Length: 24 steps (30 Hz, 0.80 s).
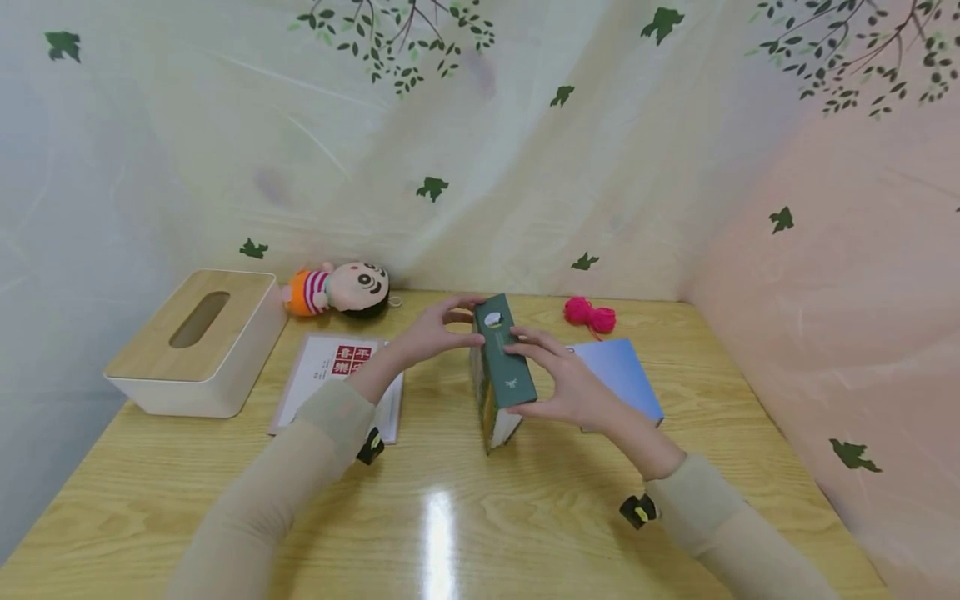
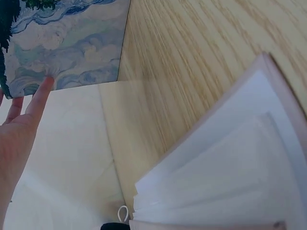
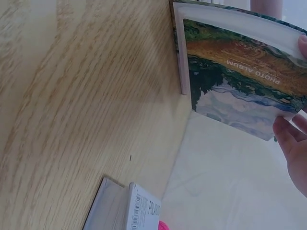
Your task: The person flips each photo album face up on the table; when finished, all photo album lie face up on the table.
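Observation:
In the head view, a photo album (image 1: 498, 333) with a green spine stands spine up, covers spread apart, near the table's middle. My left hand (image 1: 431, 332) holds its far left side, thumb near the spine. From the right, my right hand (image 1: 566, 387) grips it with fingers on the spine and thumb by the near end. The left wrist view shows fingers against the painted cover (image 2: 72, 52). In the right wrist view the other cover (image 3: 244, 72) reads "PHOTO ALBUM", with the right fingers at its edge.
A white booklet with red characters (image 1: 300, 392) lies left of the album, a blue-covered book (image 1: 618, 375) right of it. Behind are a doll (image 1: 337, 290) and pink yarn (image 1: 589, 315). A wood-topped tissue box (image 1: 247, 350) stands far left. Curtains border the table.

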Tool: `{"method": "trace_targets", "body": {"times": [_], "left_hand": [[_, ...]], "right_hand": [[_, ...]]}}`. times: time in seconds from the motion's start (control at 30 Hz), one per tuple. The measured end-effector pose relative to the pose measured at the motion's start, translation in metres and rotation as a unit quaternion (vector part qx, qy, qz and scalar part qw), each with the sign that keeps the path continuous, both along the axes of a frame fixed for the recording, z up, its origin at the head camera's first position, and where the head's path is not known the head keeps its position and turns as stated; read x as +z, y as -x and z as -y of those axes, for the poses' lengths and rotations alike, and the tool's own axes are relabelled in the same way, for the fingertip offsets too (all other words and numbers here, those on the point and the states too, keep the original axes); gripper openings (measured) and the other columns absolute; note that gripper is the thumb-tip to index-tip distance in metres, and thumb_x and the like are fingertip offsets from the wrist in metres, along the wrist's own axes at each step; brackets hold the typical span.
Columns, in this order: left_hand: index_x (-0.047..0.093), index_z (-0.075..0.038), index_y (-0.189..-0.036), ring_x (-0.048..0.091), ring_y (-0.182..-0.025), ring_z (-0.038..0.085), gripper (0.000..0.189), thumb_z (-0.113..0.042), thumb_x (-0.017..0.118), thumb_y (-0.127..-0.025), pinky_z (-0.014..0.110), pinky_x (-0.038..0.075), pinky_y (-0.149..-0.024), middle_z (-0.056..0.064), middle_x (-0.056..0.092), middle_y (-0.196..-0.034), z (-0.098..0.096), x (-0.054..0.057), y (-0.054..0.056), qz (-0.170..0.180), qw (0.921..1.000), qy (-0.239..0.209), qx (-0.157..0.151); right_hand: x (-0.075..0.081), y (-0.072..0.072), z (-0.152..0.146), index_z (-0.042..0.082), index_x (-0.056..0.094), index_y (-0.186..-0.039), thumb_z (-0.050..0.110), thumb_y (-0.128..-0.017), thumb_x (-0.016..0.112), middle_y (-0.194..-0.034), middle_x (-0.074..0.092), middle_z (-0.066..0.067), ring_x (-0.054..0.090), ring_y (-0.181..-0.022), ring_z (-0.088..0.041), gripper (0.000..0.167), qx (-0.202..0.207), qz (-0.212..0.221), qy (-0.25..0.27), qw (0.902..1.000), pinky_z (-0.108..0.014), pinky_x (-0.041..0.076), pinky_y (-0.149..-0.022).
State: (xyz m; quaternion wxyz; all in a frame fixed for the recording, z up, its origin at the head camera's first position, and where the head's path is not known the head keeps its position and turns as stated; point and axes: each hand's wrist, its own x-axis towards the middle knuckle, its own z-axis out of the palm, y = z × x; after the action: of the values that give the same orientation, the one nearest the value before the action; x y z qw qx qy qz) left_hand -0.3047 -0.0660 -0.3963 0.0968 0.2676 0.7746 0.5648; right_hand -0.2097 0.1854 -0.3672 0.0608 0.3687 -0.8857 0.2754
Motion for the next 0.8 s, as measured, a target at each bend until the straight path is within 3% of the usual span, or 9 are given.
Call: {"method": "trace_targets", "body": {"times": [0.1, 0.27, 0.47, 0.63, 0.8], "left_hand": [[0.047, -0.021, -0.139, 0.047, -0.124, 0.031, 0.061, -0.018, 0.073, -0.083, 0.041, 0.05, -0.09, 0.003, 0.045, -0.141, 0.005, 0.002, 0.0, 0.0, 0.9999, -0.002, -0.013], [0.046, -0.013, -0.14, 0.043, -0.127, 0.036, 0.061, -0.011, 0.072, -0.084, 0.045, 0.049, -0.094, 0.007, 0.039, -0.146, 0.012, 0.005, -0.001, 0.006, 0.9996, -0.009, -0.024], [0.049, -0.017, -0.137, 0.044, -0.126, 0.031, 0.059, -0.017, 0.073, -0.083, 0.047, 0.042, -0.102, 0.004, 0.045, -0.142, 0.02, 0.007, -0.002, -0.024, 0.9994, 0.017, -0.017], [0.051, -0.019, -0.135, 0.048, -0.12, 0.033, 0.059, -0.02, 0.075, -0.082, 0.045, 0.045, -0.095, 0.002, 0.05, -0.137, 0.028, 0.007, -0.002, -0.055, 0.9972, 0.049, -0.008], [0.049, -0.017, -0.137, 0.053, -0.114, 0.03, 0.062, -0.02, 0.076, -0.081, 0.039, 0.048, -0.089, 0.003, 0.051, -0.135, 0.035, 0.011, -0.006, -0.052, 0.9972, 0.051, -0.016]], "right_hand": [[-0.003, 0.001, 0.004, 0.016, 0.049, -0.135, 0.036, -0.071, 0.083, -0.15, 0.03, -0.004, 0.038, -0.131, -0.025, 0.075, 0.011, 0.02, 0.042, 0.9989, -0.045, 0.045, -0.1], [-0.009, 0.001, 0.009, 0.014, 0.042, -0.138, 0.027, -0.071, 0.084, -0.148, 0.028, -0.008, 0.037, -0.131, -0.026, 0.079, 0.027, 0.097, 0.106, 0.9893, -0.038, 0.047, -0.097], [-0.012, 0.001, 0.014, 0.018, 0.029, -0.146, 0.025, -0.072, 0.083, -0.146, 0.032, -0.006, 0.042, -0.129, -0.026, 0.091, 0.036, 0.122, 0.119, 0.9846, -0.044, 0.049, -0.094], [-0.017, 0.0, 0.018, 0.022, 0.021, -0.148, 0.023, -0.073, 0.083, -0.149, 0.03, -0.006, 0.046, -0.128, -0.029, 0.097, 0.044, 0.143, 0.127, 0.9806, -0.042, 0.05, -0.093], [-0.024, -0.001, 0.02, 0.02, 0.022, -0.148, 0.019, -0.073, 0.082, -0.145, 0.037, -0.008, 0.045, -0.129, -0.028, 0.096, 0.048, 0.159, 0.133, 0.9771, -0.038, 0.048, -0.097]]}}
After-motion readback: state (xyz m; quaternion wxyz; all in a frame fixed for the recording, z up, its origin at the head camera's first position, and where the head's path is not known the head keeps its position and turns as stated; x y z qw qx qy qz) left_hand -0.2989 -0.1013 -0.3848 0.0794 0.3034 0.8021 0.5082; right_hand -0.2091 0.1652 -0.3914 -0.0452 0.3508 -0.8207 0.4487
